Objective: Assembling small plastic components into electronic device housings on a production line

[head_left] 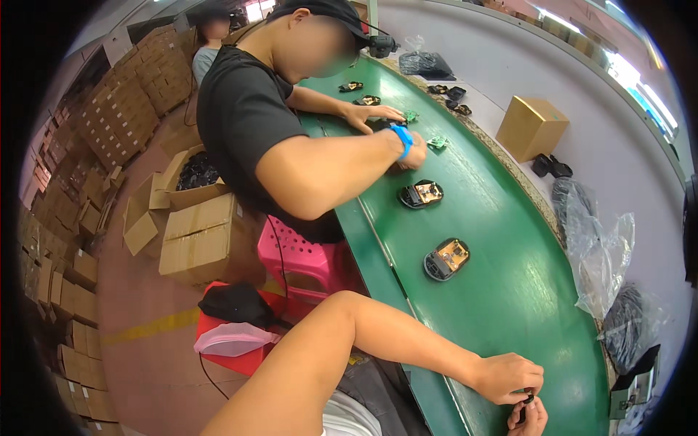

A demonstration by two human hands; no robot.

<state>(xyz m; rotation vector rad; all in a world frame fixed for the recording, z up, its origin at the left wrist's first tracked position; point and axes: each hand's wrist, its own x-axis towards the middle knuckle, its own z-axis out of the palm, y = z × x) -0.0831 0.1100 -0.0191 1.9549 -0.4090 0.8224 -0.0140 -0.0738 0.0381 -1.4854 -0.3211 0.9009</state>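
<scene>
Head view put the person's own two hands low and to the right, close together at the near end of the green work surface (523, 305). The left hand (505, 378) bent downward, its fingertips pinching a small black piece (528, 399); the right hand (534, 420), partly cut off by the lower edge, had its fingers curled around the piece from below. Fingers hid most of it, so I couldn't tell its exact shape, nor how hard they pressed.

To my eye, a slip was the likeliest trouble. So little of the piece was left to grip that uneven pressure from the two hands could have popped it loose. Too hard a squeeze might have bent or cracked it, if it was thin plastic, which I could only guess.

Farther up lay an open rounded shell (446, 259), with a second shell (421, 194) beyond, both with their insides bare. A careless lift of the left forearm (414, 341) might have knocked the nearer one. Past them a co-worker (247, 109) leaned over other parts; that person's wrist, wearing a blue band (401, 142), was near the second shell, and a quick backward pull could have jostled it.
</scene>
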